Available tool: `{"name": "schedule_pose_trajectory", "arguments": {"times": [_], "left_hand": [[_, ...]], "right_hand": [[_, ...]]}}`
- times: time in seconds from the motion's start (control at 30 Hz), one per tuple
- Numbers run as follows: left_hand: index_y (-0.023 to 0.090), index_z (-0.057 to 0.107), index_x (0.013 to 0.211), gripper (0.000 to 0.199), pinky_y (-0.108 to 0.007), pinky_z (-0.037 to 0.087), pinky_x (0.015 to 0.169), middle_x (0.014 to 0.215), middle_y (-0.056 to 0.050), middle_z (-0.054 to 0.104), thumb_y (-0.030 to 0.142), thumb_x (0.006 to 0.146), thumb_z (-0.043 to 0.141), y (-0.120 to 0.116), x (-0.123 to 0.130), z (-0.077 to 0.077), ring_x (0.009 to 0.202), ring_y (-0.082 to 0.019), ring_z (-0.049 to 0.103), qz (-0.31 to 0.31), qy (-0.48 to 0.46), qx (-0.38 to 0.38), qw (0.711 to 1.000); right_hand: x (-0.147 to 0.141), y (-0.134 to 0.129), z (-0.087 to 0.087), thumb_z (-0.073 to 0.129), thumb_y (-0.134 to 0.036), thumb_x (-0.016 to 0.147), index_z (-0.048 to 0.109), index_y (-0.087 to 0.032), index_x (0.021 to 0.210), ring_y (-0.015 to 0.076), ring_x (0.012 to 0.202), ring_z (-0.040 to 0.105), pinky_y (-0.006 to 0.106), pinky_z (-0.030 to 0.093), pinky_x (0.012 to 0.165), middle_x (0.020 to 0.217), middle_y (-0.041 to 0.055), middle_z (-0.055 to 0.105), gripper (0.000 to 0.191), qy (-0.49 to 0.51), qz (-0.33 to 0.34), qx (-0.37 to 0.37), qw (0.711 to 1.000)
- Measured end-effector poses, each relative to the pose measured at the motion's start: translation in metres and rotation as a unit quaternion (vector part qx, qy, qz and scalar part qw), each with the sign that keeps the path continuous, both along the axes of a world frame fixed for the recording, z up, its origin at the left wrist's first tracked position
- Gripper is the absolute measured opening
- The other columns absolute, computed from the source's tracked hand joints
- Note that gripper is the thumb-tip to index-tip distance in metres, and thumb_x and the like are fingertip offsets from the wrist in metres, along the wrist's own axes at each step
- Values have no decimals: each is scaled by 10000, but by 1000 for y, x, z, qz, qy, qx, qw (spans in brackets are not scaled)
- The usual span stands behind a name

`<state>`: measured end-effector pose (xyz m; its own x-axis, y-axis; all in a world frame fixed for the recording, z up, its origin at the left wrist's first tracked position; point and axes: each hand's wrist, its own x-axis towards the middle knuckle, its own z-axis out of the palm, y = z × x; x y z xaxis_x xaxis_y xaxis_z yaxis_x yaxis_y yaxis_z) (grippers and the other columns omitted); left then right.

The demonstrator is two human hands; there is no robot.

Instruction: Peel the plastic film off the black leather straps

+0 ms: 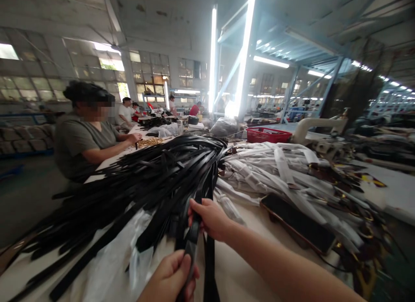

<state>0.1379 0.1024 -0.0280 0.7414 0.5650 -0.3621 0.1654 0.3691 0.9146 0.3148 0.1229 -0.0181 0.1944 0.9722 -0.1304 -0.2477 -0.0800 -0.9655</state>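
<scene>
A black strap (pixel 193 232) runs between my two hands above the table. Near the bottom edge, my left hand (pixel 173 274) is closed on it, thumb on top. Farther up, my right hand (pixel 210 217) pinches the same strap between thumb and fingers. Just beyond and to the left spreads a large heap of black straps (pixel 155 172), fanned toward the table's left edge. One more dark strap hangs down beside my right wrist. Crumpled clear plastic (pixel 119 250) lies left of my hands.
White-wrapped straps with metal hardware (pixel 259 168) pile up on the right, with a phone (pixel 298 222) on the near side. A red basket (pixel 269 134) and a sewing machine (pixel 324 133) stand behind. A co-worker (pixel 87 137) works at the left side, near small gold-coloured parts (pixel 149 142).
</scene>
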Motion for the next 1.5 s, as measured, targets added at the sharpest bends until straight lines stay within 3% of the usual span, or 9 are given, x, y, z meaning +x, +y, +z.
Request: {"name": "schedule_pose_trajectory", "arguments": {"times": [0.3, 0.43, 0.57, 0.67, 0.83, 0.97, 1.2, 1.33, 1.5], "left_hand": [[168, 512, 747, 550, -170, 164, 361, 484, 83, 400, 683, 669, 687, 0, 2, 8, 342, -27, 286, 52, -16, -40, 998], [154, 530, 774, 445, -162, 168, 386, 509, 82, 399, 569, 741, 685, 1, 1, 16, 366, -18, 284, 68, -30, -48, 996], [148, 526, 768, 385, -170, 176, 397, 524, 70, 414, 500, 764, 683, 1, 0, 21, 381, -28, 314, 74, -31, -33, 996], [149, 527, 770, 366, -174, 169, 398, 522, 72, 399, 494, 800, 646, -1, 0, 22, 379, -28, 303, 59, -27, -28, 997], [139, 546, 771, 384, -184, 175, 408, 535, 56, 418, 512, 812, 631, -2, 0, 22, 392, -36, 332, 33, -10, -20, 999], [138, 549, 787, 401, -189, 195, 419, 550, 59, 427, 518, 767, 677, 4, -3, 25, 405, -38, 347, 72, -39, 18, 996], [128, 588, 816, 364, -189, 197, 404, 553, 44, 446, 489, 825, 633, 4, -6, 35, 402, -41, 364, 7, -39, -11, 999], [142, 569, 776, 374, -183, 170, 409, 536, 57, 419, 503, 800, 664, 2, -8, 34, 394, -27, 327, 18, -55, -49, 997], [147, 559, 761, 392, -178, 175, 417, 544, 66, 412, 511, 760, 702, 4, -11, 37, 403, -19, 303, 15, -51, -59, 997]], "right_hand": [[-27, -30, 4, 390, -709, 864, 605, -140, 677, 82, 502, 455, 198, 348, 465, 556, -5, 494, 636, -232, 27, 162, 959], [-30, -28, 2, 441, -750, 802, 647, -124, 672, 60, 400, 342, 202, 242, 394, 436, -46, 379, 672, -153, 42, 112, 981], [-35, -34, 5, 518, -684, 795, 714, -99, 869, 61, 407, 402, 190, 273, 392, 488, -34, 473, 621, -94, 110, 88, 986], [-19, -31, 15, 653, -527, 765, 712, -101, 962, 39, 399, 308, 178, 209, 383, 476, -82, 361, 473, -12, 61, 71, 996], [-3, -24, 21, 709, -434, 721, 661, -113, 805, 22, 390, 142, 170, 102, 366, 460, -128, 202, 335, 126, -39, 100, 986], [-24, -33, 20, 651, -543, 739, 647, -120, 783, 31, 341, 260, 176, 157, 338, 412, -99, 336, 426, 21, 8, 88, 996], [7, -27, 26, 622, -535, 783, 645, -129, 814, 48, 379, 290, 187, 208, 364, 451, -87, 337, 408, -105, -123, 158, 974], [11, -28, 23, 594, -433, 841, 693, -133, 849, 59, 450, 362, 192, 240, 416, 528, -41, 449, 316, -246, -66, 207, 945], [8, -28, 23, 567, -438, 865, 671, -124, 864, 57, 400, 361, 189, 254, 401, 480, -56, 427, 331, -207, -14, 211, 955]]}}
